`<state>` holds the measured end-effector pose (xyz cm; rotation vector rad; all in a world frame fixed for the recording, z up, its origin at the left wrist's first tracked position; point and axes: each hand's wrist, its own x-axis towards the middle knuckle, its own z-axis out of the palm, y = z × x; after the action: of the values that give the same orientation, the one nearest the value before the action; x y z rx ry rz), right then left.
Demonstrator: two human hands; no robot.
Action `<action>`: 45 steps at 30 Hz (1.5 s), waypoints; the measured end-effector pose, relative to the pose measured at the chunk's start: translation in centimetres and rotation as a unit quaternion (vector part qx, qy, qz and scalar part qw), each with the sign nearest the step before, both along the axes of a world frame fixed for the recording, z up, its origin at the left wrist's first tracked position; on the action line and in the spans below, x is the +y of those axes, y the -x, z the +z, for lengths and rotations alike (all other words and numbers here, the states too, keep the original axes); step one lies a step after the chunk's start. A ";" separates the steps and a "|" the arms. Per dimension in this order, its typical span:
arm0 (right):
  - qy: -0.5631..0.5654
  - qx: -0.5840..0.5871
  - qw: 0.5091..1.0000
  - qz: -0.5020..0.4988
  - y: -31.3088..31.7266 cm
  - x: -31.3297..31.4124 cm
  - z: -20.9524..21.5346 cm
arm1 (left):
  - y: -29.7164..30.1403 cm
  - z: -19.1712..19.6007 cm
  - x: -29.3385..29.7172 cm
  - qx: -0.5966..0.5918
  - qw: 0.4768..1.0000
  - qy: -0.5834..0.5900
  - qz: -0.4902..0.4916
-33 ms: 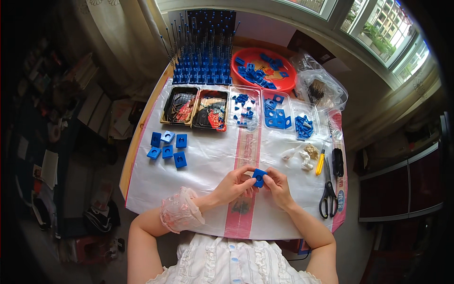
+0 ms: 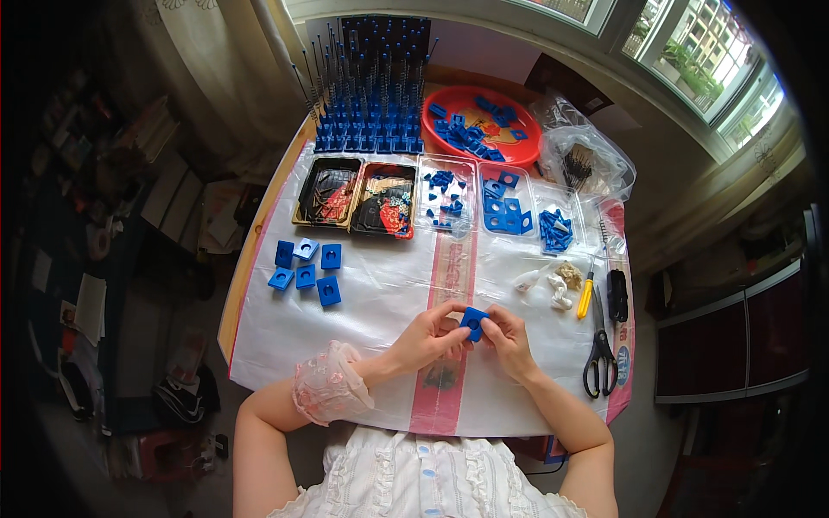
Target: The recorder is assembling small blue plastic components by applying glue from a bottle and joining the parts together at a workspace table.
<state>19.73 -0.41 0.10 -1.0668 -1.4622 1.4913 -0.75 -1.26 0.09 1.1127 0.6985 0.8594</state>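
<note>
Between both hands, near the table's front, is a square blue plastic piece with a round hole (image 2: 473, 320). My left hand (image 2: 426, 337) pinches its left edge with thumb and fingers. Its right edge is gripped by my right hand (image 2: 509, 342), the thumb lying on the face near the hole. The piece is tilted toward me, and the fingertips behind it are hidden. To the left of the hands, several similar blue blocks with holes (image 2: 306, 276) lie loosely grouped on the white sheet (image 2: 363, 324).
Behind the hands stand two black trays (image 2: 300, 203), clear boxes of small blue parts (image 2: 445, 227) and a red basin (image 2: 534, 147). Upright blue-tipped rods with springs (image 2: 367, 108) fill the back left. On the right are scissors (image 2: 599, 367), a yellow-handled tool (image 2: 585, 298) and a plastic bag (image 2: 604, 160).
</note>
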 end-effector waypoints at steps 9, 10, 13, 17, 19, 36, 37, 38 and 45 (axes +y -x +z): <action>-0.001 0.039 0.999 0.010 0.4 -0.1 0.3 | -0.2 0.6 -0.3 0.016 1.000 0.008 0.010; 0.003 0.030 0.999 0.018 0.3 -0.1 0.3 | -0.1 0.7 -0.2 0.020 1.000 0.003 0.010; 0.016 0.019 0.999 0.035 0.1 0.0 0.5 | 0.0 0.9 -0.1 0.023 1.000 0.007 0.009; 0.022 0.036 0.998 0.037 0.4 -0.1 1.0 | 0.1 0.7 0.0 0.017 1.000 0.010 0.013; 0.026 0.034 0.998 0.038 0.3 -0.1 0.7 | 0.1 0.6 0.2 0.017 1.000 0.018 0.007; 0.028 0.010 0.999 0.023 -0.4 0.1 0.6 | -0.5 0.6 -0.5 0.032 0.999 -0.031 0.003; 0.029 0.007 0.999 0.022 -0.4 0.1 0.6 | -0.4 0.5 -0.4 0.031 0.999 -0.033 0.002; 0.029 0.005 0.999 0.022 -0.4 0.1 0.6 | -0.4 0.5 -0.4 0.031 0.999 -0.035 0.002; 0.021 0.027 0.999 0.020 -0.3 0.1 -0.2 | -0.4 1.0 -0.6 0.070 0.994 -0.082 0.008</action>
<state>20.04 -0.26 -0.13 -1.0197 -1.4270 1.5744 -0.37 -1.87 1.04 1.3268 0.7638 0.8694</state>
